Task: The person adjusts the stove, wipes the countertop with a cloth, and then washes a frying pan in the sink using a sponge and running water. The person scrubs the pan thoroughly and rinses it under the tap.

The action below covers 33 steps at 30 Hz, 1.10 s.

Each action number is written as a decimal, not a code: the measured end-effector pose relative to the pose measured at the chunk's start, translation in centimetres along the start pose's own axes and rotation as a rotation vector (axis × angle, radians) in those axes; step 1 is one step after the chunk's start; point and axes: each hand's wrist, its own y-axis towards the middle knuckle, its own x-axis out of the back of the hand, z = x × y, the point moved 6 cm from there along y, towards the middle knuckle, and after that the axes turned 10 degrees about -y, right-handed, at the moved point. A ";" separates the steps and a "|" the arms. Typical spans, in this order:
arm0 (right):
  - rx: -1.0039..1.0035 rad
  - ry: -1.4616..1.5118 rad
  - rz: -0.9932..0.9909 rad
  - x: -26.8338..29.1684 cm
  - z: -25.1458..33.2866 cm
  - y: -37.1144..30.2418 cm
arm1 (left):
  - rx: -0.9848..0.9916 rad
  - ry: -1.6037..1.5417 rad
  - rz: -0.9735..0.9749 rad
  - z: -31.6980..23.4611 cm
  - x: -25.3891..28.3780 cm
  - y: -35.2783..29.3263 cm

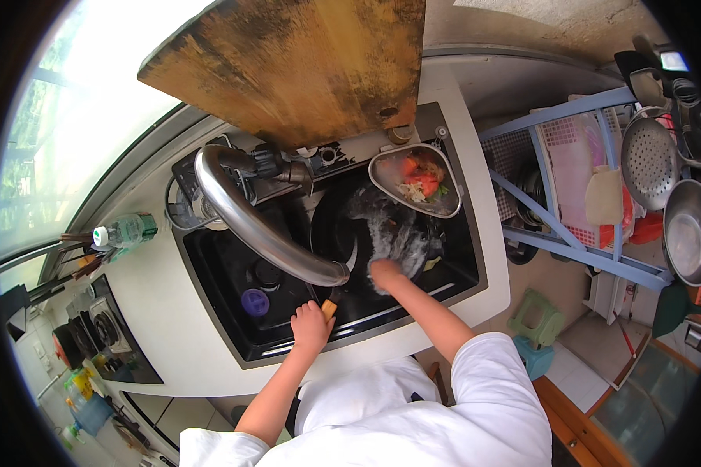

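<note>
A black wok [333, 222] sits in the right part of the dark sink [214, 261], with water churning white inside it. My left hand [310, 325] is closed round the wok's handle with the light wooden end, at the sink's front edge. My right hand [385, 274] reaches down into the splashing water at the wok's right side. Its fingers are hidden by water and blur, so whether it holds anything does not show. A curved steel faucet [261, 233] arches over the sink, its spout above the wok's near left side. A triangular strainer basket [449, 204] holding red and green food scraps hangs at the far right corner.
A large worn wooden board [304, 70] leans behind the sink. A purple round object [255, 302] lies in the left basin. A plastic bottle [126, 231] stands on the left counter. At right is a blue rack [565, 222]; a green stool [536, 317] stands below.
</note>
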 end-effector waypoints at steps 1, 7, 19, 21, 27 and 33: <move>0.077 0.063 0.002 0.3 1.6 -1.0 | -0.020 0.061 0.075 -0.5 1.0 0.0; 0.138 0.619 -0.228 3.9 4.5 -5.1 | -0.311 -1.610 -0.085 -6.2 14.4 8.3; 0.318 -0.004 -0.209 3.1 5.6 -3.6 | -0.418 -1.288 -0.167 -5.2 18.0 8.8; 0.532 0.166 -0.632 6.7 7.9 -2.6 | -0.277 -0.539 -0.308 -3.6 14.8 5.7; 0.185 -0.115 -0.864 13.7 1.4 5.0 | -0.040 -0.095 -0.126 -0.6 1.3 -1.3; -0.209 -0.600 -0.558 4.5 -9.8 4.0 | -0.056 -0.060 -0.179 -0.3 -0.2 -0.5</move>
